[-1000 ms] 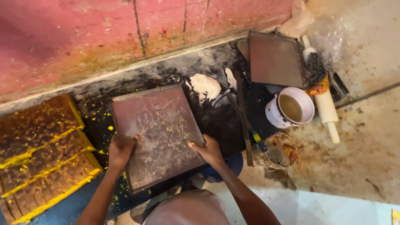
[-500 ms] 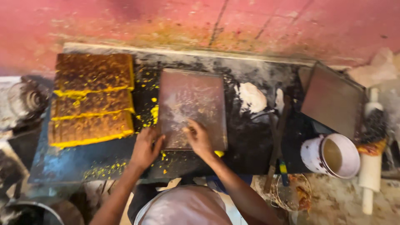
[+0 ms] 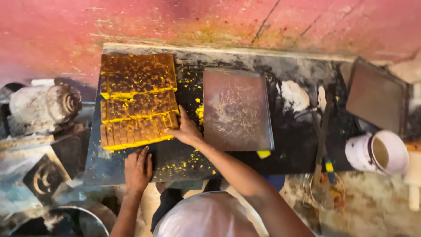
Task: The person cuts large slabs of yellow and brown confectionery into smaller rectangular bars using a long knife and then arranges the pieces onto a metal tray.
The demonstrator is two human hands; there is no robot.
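While the person's pale cap hides the lap and the near edge of the dark slab worktop point(image 3: 131, 169), both arms stay in plain view. The left hand point(image 3: 137, 169) lies flat on the slab, fingers spread and holding nothing. The right hand point(image 3: 187, 130) rests with loosely open fingers against the near right corner of the stack of brown, yellow-edged scored sweet slabs point(image 3: 138, 105); whether the fingertips hook under that corner cannot be told. The stack sits at the slab's far left part, its layers stepped toward the person, its long axis running left to right and the score lines running toward and away from the person. Just right of it, apart by a strip strewn with yellow crumbs, lies a flat rectangular metal tray point(image 3: 237, 109), long axis pointing away from the person. Bare slab lies between the stack and the near edge. A second metal tray point(image 3: 377, 96) stands tilted at the far right, and the white bucket point(image 3: 379, 153) beside it is close to the picture's edge
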